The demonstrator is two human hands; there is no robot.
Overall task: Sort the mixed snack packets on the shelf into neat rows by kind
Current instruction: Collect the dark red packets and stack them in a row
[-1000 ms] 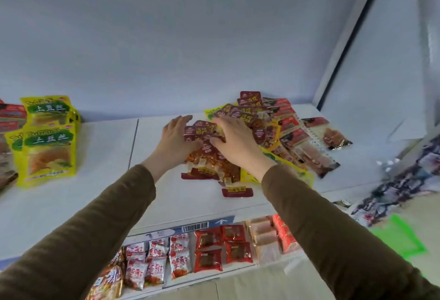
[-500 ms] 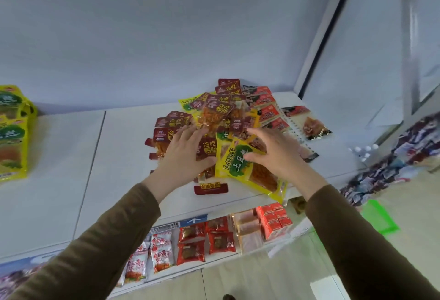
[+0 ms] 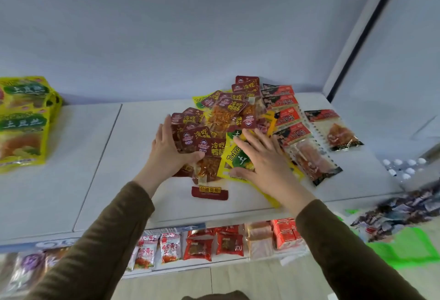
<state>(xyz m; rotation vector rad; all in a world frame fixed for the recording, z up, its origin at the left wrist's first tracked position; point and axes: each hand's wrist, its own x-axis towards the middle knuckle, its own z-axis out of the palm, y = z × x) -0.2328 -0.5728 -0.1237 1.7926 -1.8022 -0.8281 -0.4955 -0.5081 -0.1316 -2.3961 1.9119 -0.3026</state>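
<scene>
1. Yellow-and-green packets (image 3: 22, 123) stand stacked at the far left of the white shelf (image 3: 83, 168), well apart from the main pile.
2. The left hand (image 3: 167, 152) grips the near edge of a bunch of dark red packets (image 3: 204, 140), its fingers (image 3: 164, 130) laid along the bunch's left side and the thumb curled over the top.
3. One small dark red packet (image 3: 210, 192) lies alone on the shelf, just in front of the pile.
4. The right hand (image 3: 264, 159) lies flat on a yellow packet (image 3: 232, 156) at the pile's near side, its fingers (image 3: 250, 141) straight, spread and grasping nothing.
5. Red-and-black packets (image 3: 287, 117) lie in an overlapping row at the right of the pile; one more (image 3: 333, 130) lies just beside them.
6. Below the shelf edge, a lower shelf (image 3: 292, 253) holds rows of small red and white snack packs (image 3: 202, 247).
</scene>
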